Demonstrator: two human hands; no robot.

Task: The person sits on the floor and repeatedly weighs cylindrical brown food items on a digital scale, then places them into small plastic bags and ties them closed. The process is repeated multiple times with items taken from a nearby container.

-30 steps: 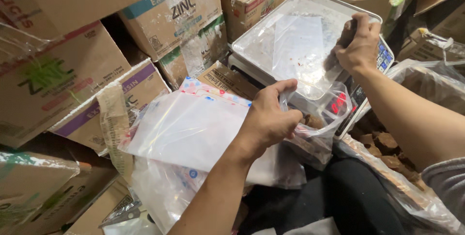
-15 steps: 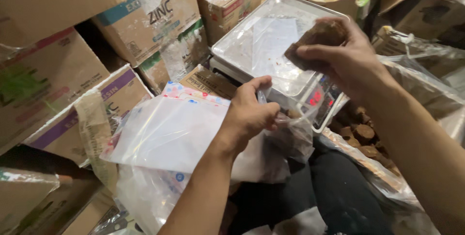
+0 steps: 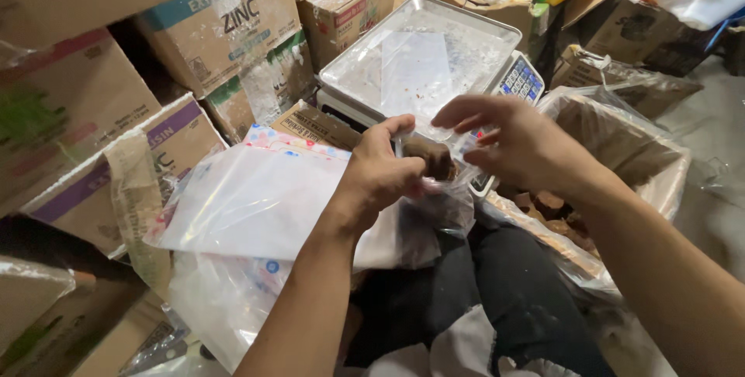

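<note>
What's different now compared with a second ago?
The right hand came down from the scale tray with a brown block and brought it to the small clear bag, which the left hand holds open. The scale and boxes stayed put.

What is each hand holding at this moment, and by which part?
The left hand grips a clear plastic bag at its open mouth. The right hand pinches the opposite edge of the mouth, above a brown block inside.
</note>
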